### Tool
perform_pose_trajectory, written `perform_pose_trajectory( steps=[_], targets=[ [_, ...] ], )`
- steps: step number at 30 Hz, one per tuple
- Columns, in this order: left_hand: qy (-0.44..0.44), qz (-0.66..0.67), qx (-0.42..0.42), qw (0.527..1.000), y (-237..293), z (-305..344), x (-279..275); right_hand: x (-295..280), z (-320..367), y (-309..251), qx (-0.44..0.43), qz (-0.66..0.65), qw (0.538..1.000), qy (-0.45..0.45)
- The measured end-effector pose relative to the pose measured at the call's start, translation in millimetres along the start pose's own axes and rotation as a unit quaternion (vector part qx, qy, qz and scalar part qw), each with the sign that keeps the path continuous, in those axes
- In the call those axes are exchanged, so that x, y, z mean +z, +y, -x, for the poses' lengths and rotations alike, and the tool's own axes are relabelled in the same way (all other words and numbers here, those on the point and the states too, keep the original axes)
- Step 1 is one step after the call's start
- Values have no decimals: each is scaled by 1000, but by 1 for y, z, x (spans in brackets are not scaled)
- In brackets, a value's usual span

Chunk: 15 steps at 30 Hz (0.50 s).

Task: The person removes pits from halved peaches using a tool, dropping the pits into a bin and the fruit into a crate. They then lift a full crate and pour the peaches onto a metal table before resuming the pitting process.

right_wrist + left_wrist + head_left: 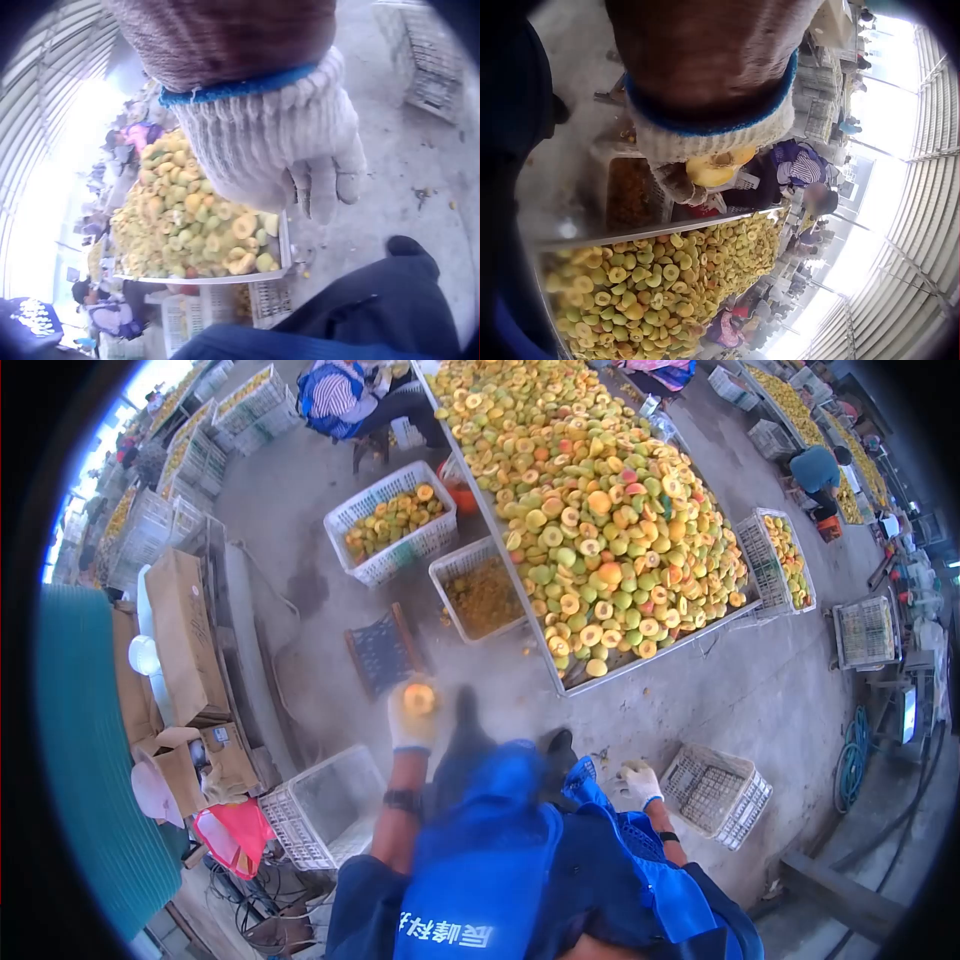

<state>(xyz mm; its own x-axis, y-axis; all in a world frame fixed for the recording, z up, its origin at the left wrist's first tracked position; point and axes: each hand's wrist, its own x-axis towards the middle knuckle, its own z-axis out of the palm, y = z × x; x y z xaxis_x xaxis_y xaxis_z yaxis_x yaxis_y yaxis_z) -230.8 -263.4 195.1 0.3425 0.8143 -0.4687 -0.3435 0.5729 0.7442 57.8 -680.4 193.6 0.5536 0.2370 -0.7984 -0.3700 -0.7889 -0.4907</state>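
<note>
Presently, the left hand (413, 715), in a white knit glove with a blue cuff, is raised in front of the body and grips a yellow peach half (419, 699). In the left wrist view the fingers curl round the fruit and its cut face with the pit hollow is exposed. The fruit is clear of the table (660, 652), above the concrete floor (780, 700) near a dark blue stool (383, 652).

The right hand (638, 780), gloved alike, hangs low at the person's side. Its fingers (324, 191) are loosely bent and hold nothing. It is nearest to an empty white crate (715, 792) on the floor just beside it.

The long table ahead carries a deep heap of halved peaches (600, 510), yellow, green and red-tinged. Against its near-left edge stands a crate of brownish pits (483, 595), and beyond that a white crate of peaches (392, 520). Another empty white crate (325, 805) sits at the person's lower left, next to cardboard boxes (185, 635). A seated worker in a striped top (340, 395) is at the table's far end.
</note>
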Motion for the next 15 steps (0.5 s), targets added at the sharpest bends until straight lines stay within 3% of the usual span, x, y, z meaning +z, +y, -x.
perform_pose_trajectory(
  steps=[1, 3, 6, 9, 13, 14, 15],
  targets=[
    [28, 173, -79, 981, 19, -4, 10, 7, -2, 20, 6, 4, 1000, 1],
    [15, 204, -127, 971, 40, -26, 8, 25, -26, 80, 19, 120, 992, -25],
    [-30, 160, -146, 976, 52, -55, 11, 64, 49, 5, 12, 148, 989, 1],
    [-1, 181, -189, 965, 52, -88, 22, 87, 45, 24, -8, 130, 991, 12],
    [-66, 123, -220, 965, 54, -114, 15, 96, 17, 28, -55, 157, 986, 1],
    [3, 120, -219, 968, 53, -120, 19, 92, 14, 9, -9, 143, 990, 5],
    [1, 113, -215, 970, 55, -124, 18, 90, 11, -5, 38, 128, 991, 7]
  ],
)
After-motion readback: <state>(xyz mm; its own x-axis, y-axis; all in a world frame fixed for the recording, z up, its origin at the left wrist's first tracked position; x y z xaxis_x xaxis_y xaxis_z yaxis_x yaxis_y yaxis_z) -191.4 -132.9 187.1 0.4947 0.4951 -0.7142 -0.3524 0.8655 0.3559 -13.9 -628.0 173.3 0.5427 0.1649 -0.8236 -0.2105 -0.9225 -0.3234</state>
